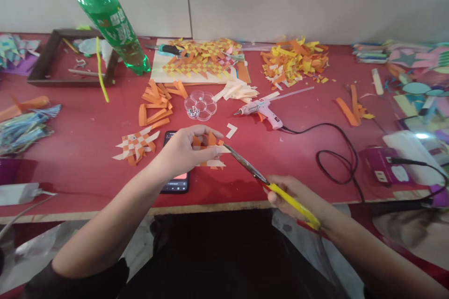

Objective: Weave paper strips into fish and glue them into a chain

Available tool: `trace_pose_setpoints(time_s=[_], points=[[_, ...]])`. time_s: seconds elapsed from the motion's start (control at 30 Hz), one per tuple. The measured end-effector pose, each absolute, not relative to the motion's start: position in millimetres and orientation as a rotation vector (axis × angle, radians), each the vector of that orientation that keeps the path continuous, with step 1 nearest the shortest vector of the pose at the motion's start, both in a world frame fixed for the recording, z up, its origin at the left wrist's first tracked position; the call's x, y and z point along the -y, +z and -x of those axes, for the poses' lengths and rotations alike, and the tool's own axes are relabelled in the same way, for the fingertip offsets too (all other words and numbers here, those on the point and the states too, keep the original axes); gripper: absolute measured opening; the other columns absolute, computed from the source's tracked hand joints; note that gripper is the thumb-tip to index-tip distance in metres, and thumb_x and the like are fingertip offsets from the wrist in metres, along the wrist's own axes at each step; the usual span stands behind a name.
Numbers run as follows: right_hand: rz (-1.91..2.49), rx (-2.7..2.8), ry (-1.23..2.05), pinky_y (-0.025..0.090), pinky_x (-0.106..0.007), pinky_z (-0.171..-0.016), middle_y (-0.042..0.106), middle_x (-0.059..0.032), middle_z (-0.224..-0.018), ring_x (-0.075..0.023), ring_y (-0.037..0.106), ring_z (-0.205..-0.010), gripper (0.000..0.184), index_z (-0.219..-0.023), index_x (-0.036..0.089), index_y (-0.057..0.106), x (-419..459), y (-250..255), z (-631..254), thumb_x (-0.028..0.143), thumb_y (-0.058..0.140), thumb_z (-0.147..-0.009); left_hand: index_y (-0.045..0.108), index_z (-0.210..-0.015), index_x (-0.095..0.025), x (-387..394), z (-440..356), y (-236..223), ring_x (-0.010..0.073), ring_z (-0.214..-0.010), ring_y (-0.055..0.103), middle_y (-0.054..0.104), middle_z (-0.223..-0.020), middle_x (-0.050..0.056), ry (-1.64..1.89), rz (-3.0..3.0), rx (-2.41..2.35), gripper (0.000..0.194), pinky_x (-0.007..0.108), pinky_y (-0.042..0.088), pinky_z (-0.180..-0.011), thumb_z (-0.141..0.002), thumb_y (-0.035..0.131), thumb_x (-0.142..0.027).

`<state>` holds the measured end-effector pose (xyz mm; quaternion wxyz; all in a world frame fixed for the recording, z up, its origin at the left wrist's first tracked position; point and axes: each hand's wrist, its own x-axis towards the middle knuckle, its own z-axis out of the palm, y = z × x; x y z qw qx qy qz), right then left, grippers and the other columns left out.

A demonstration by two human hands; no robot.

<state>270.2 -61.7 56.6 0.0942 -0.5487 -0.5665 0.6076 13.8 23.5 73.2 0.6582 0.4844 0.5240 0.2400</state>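
My left hand (189,147) pinches a woven piece of orange and cream paper strips (212,163) above the red table. In my right hand (289,191) are scissors with yellow handles (294,205); their blades point up and left, with the tips at a cream strip end of the woven paper. The blades look nearly closed. Under my left wrist lies a phone (177,182), partly hidden by the hand. A finished-looking woven paper fish (135,145) with small eyes lies to the left. A bent cream paper scrap (231,130) lies just beyond my hands.
A pink glue gun (263,110) trails a black cord rightward. Behind my hands stand a clear flower-shaped tray (201,105), orange strips (157,98) and cream strips (238,89). A green bottle (112,23) stands back left beside a wooden frame (42,63). Paper cuttings (294,60) lie behind.
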Motion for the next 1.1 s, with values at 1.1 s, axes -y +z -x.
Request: trace_pose_setpoints(time_s=[1.1], points=[[1.835,1.457,1.838,0.022,-0.021,-0.038,0.033,0.0083,-0.056,-0.0053,0.028,-0.039,0.056,-0.068,0.023,0.037,86,29,-293,0.077,0.049,-0.079,0.067,-0.093,-0.017,-23,-20,46,0.0141,-0.077,0.074,0.076,-0.073,0.001,0.851,-0.532,-1.006,0.016,0.026,0.059,-0.079,-0.079,0.072,-0.013]])
